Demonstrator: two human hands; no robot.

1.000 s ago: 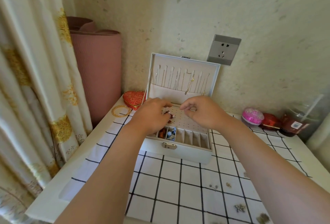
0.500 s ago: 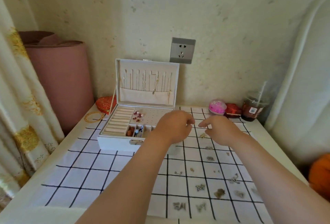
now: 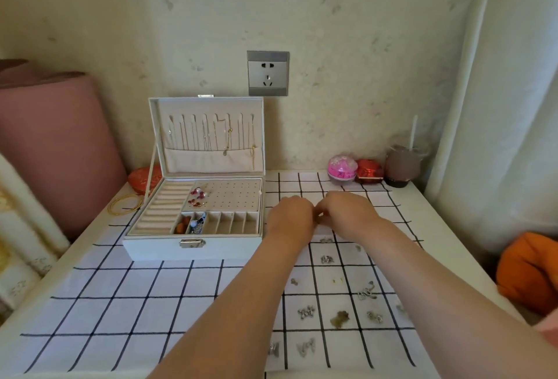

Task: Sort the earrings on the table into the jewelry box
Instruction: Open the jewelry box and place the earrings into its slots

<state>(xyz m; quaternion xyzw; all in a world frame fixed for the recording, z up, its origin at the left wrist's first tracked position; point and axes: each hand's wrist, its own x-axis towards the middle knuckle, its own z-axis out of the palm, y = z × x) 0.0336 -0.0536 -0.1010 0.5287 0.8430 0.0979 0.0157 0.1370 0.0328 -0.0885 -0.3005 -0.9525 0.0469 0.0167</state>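
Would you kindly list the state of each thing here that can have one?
White jewelry box: lid open, upright.
Silver front latch: undone.
Grey wall socket: nothing plugged in.
Dark lidded drink cup: upright, straw in.
Left hand: fingers curled, contents hidden.
Right hand: fingers curled, contents hidden.

Both hands, a second ago over the open jewelry box (image 3: 193, 245), are now to its right above the checked cloth (image 3: 145, 312); left hand (image 3: 291, 215) and right hand (image 3: 347, 212) have closed together, fingertips meeting.
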